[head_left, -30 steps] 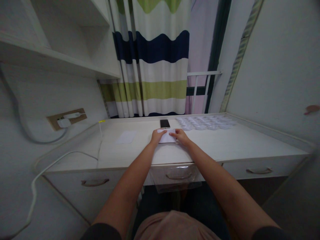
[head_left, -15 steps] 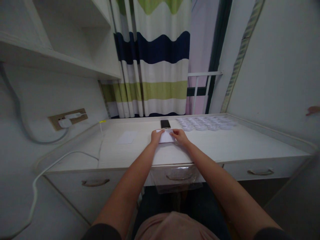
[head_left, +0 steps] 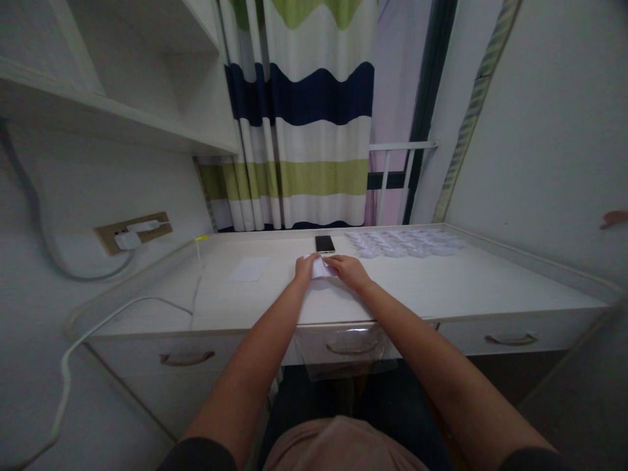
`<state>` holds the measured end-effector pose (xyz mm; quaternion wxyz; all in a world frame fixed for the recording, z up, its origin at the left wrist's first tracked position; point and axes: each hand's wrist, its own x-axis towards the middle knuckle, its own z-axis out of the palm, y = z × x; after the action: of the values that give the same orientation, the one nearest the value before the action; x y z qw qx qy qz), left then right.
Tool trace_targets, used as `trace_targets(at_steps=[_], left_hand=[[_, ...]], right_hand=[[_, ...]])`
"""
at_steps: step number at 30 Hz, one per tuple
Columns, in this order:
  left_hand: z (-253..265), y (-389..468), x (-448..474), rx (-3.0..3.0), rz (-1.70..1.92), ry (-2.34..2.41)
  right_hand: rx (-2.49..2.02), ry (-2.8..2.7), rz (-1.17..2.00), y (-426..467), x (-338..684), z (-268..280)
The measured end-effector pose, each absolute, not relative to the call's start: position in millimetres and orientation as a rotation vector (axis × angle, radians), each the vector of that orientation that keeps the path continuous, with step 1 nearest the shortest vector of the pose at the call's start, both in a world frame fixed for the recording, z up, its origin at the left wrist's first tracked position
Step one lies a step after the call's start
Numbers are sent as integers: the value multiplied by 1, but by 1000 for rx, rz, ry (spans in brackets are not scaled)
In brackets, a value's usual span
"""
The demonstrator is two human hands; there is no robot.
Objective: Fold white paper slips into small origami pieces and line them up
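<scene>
A small white sheet of paper (head_left: 322,270) is held between my two hands above the desk, partly folded along its upper right. My left hand (head_left: 304,268) pinches its left side, thumb on top. On the right side, my right hand (head_left: 346,268) is closed on the paper with its fingers reaching in over the top edge. Just beyond the hands lies a dark-screened phone (head_left: 324,244). To the left, a flat stack or sheet of white paper (head_left: 250,269) rests on the desk.
Rows of several small white folded pieces (head_left: 405,242) lie at the back right of the white desk (head_left: 441,281). A clear plastic sheet (head_left: 346,356) hangs over the front drawer. A white cable (head_left: 147,299) crosses the left side. A striped curtain (head_left: 321,140) hangs behind.
My right hand has moved left and inward, bringing the right side of the paper over. The left hand has barely shifted. The phone and the white pieces stay put.
</scene>
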<state>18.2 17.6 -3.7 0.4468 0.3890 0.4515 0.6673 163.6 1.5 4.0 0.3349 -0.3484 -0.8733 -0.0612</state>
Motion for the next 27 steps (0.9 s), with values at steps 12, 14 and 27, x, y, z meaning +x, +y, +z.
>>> trace_targets(at_steps=[12, 14, 27], left_hand=[[3, 9, 20, 866, 1612, 1080], [3, 9, 21, 912, 1612, 1068], [5, 7, 22, 1074, 1490, 941]], right_hand=[[-820, -2320, -285, -4, 160, 4], [-815, -2201, -31, 3, 160, 1], [-732, -1606, 952, 32, 173, -11]])
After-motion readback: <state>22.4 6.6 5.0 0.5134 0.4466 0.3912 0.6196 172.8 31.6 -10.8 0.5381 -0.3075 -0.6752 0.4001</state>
